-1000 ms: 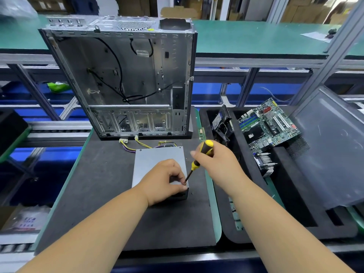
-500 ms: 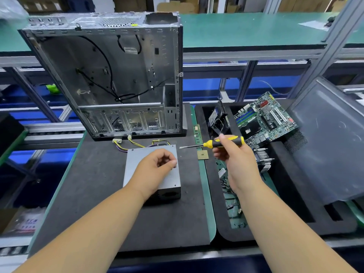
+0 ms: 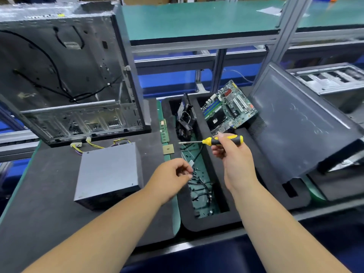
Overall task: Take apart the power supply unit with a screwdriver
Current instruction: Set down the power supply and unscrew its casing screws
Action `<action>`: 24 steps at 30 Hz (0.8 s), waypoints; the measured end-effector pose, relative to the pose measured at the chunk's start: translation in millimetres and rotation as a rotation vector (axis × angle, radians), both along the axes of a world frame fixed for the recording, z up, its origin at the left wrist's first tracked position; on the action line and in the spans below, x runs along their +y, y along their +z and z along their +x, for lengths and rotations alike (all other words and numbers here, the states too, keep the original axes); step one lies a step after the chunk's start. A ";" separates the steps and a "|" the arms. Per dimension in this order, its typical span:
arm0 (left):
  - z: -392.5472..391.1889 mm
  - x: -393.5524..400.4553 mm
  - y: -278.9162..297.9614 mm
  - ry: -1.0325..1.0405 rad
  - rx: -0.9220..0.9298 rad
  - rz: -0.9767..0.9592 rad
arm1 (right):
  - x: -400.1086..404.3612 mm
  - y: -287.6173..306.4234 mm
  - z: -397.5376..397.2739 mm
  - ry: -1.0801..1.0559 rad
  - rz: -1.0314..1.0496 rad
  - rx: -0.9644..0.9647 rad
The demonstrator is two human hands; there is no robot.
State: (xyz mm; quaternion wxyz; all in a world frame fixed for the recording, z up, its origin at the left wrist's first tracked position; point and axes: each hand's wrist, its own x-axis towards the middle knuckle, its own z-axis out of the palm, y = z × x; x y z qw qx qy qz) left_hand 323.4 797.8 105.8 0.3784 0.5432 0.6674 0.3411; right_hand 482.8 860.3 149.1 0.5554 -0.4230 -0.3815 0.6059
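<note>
The grey power supply unit [image 3: 109, 172] lies flat on the dark mat of the table [image 3: 49, 194], its yellow wires trailing toward the open computer case [image 3: 65, 75] standing just behind it. The right hand [image 3: 234, 156] holds the yellow-and-black screwdriver [image 3: 214, 141] level, fingers wrapped round the handle, tip pointing left over the foam tray [image 3: 208, 223]. The left hand [image 3: 170, 179] hovers at the tray's left edge, fingertips pinched together; whether they hold something small I cannot tell

Bright, even light — motion blur, wide-angle bending at edges.
</note>
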 end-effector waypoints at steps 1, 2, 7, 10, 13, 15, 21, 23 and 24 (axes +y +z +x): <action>5.5 5.1 -2.8 0.021 0.010 -0.002 | 0.3 -1.0 5.2 -0.003 -0.001 -0.003; 10.6 10.5 -5.1 0.042 0.025 -0.002 | 0.8 -1.7 10.0 -0.008 -0.003 -0.010; 25.1 24.2 -9.7 0.074 0.053 -0.021 | 3.3 -3.9 26.5 0.003 -0.005 -0.046; 22.4 20.3 -4.0 0.085 0.073 0.013 | 5.5 -4.6 26.7 0.035 -0.002 -0.064; 12.2 13.2 9.3 0.095 0.104 0.081 | 7.9 -3.3 17.4 0.066 -0.006 -0.054; 0.9 7.6 18.7 0.102 0.121 0.121 | 9.2 -1.3 6.2 0.089 -0.004 -0.037; -52.1 -11.4 37.3 0.214 0.176 0.189 | 11.5 7.4 -37.8 0.206 0.009 -0.028; -74.0 -18.0 38.0 0.280 0.208 0.190 | 11.7 9.5 -54.1 0.237 0.023 -0.043; -85.4 -21.3 37.3 0.311 0.234 0.182 | 11.4 10.6 -62.5 0.249 0.029 -0.049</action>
